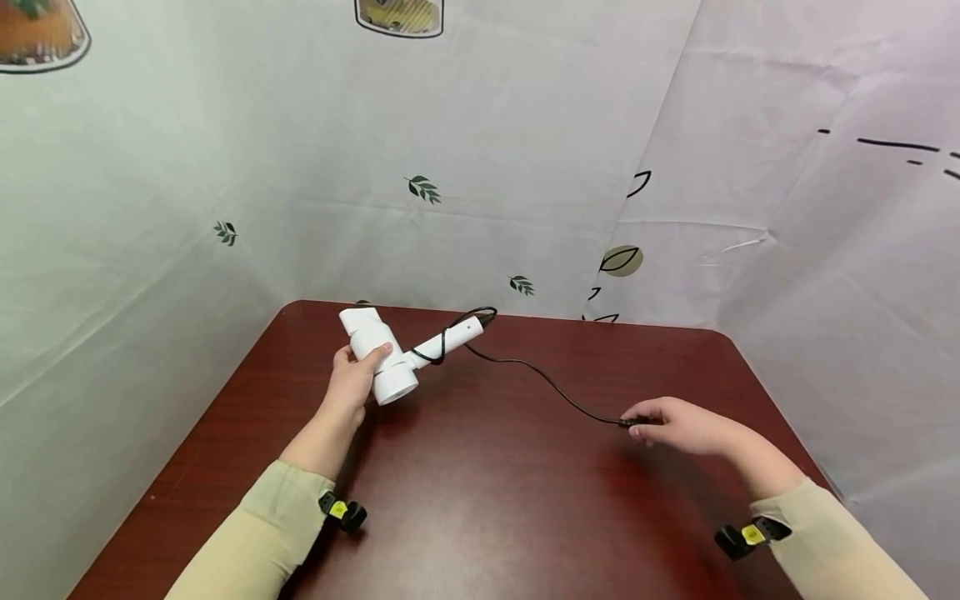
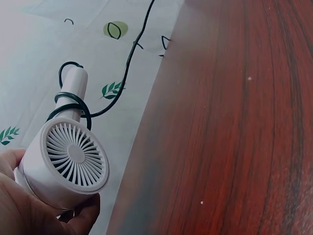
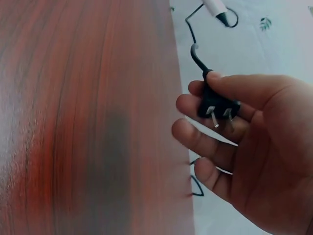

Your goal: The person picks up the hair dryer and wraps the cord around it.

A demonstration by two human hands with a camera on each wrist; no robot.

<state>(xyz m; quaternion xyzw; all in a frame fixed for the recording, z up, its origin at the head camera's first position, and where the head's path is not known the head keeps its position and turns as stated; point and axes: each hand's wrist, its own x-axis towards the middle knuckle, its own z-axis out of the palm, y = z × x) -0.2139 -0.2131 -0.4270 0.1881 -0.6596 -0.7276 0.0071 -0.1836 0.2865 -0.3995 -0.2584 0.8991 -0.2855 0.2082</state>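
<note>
A white hair dryer [image 1: 392, 384] is gripped round its barrel by my left hand [image 1: 352, 380], over the left part of the table. Its handle [image 1: 447, 342] points up and to the right, with black cord [image 1: 551, 381] looped round it. In the left wrist view the round slotted intake grille [image 2: 76, 153] faces the camera. From the handle the cord runs right to my right hand [image 1: 678, 426]. There the thumb and fingers pinch a black plug [image 3: 215, 104], whose two flat metal prongs show in the right wrist view.
The dark red wooden table [image 1: 480, 508] has rounded far corners. Whitish sheeting [image 1: 480, 125] printed with leaves hangs close behind its far edge and along both sides. Each sleeve carries a small black wrist camera, such as the left one [image 1: 343, 509].
</note>
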